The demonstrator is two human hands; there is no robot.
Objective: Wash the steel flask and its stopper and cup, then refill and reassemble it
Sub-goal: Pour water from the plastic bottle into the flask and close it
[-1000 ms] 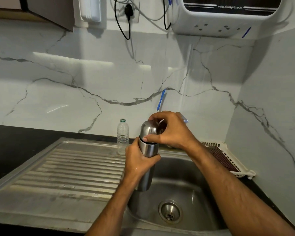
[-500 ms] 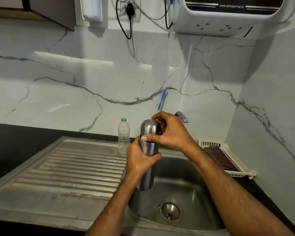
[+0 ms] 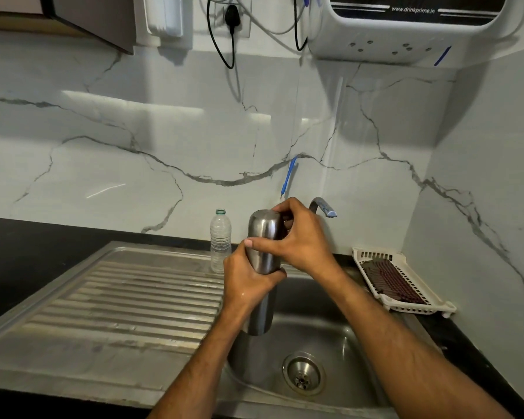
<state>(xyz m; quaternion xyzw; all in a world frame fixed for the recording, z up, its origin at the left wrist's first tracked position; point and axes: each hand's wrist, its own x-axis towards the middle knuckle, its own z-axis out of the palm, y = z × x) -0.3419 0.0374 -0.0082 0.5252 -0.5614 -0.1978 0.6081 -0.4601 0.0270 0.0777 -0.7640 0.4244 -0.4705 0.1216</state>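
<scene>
The steel flask [image 3: 262, 300] was held upright over the sink [image 3: 321, 331], right at the edge where the basin meets the ribbed drainboard [image 3: 127, 300]. The left hand [image 3: 248, 281] was wrapped around the flask's body about midway, fingers curled tight around it, skin looking a bit wet. The right hand [image 3: 300, 237] was clamped over the cup [image 3: 265, 225] sitting on top of the flask, thumb across the front and fingers curled round the back. Couldn't see the stopper, so no idea on that. A small clear plastic bottle [image 3: 220, 240] with no cap stood just left of the flask at the back of the drainboard, the tap [image 3: 322, 207] poked out behind the right hand, and a white plastic tray [image 3: 406, 306] sat on the counter [image 3: 18, 255] to the right.
</scene>
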